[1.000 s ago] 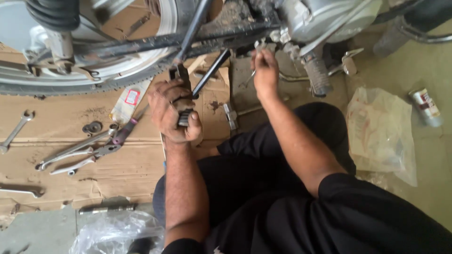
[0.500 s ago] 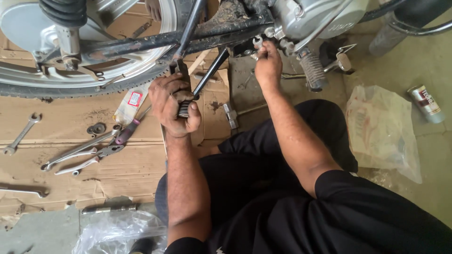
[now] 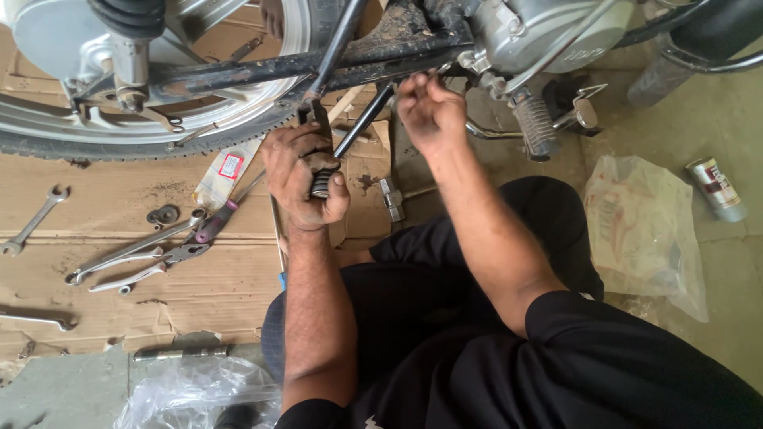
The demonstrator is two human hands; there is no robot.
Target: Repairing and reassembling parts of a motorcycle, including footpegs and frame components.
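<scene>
From the head camera: the left hand [image 3: 306, 179] is clenched around the coiled spring [image 3: 321, 184] on the black stand rod [image 3: 362, 123]; best kept firm and steady. The right hand [image 3: 429, 111], fingers loosely curled, touches the frame [image 3: 373, 52] by the engine [image 3: 548, 32], perhaps pinching something small.

Flattened cardboard [image 3: 159, 278] covers the floor beneath the motorcycle's rear wheel [image 3: 95, 139]. An open-ended spanner [image 3: 32, 222] lies at the left edge of the cardboard; a cluster of spanners and pliers [image 3: 135, 258] lies near its centre, with a small round washer [image 3: 163, 214] just above. A dark metal rod [image 3: 181, 352] rests near the cardboard's lower edge. A crumpled clear plastic bag [image 3: 644, 230] lies on the concrete at right, with a small tin can [image 3: 717, 189] beside it.
</scene>
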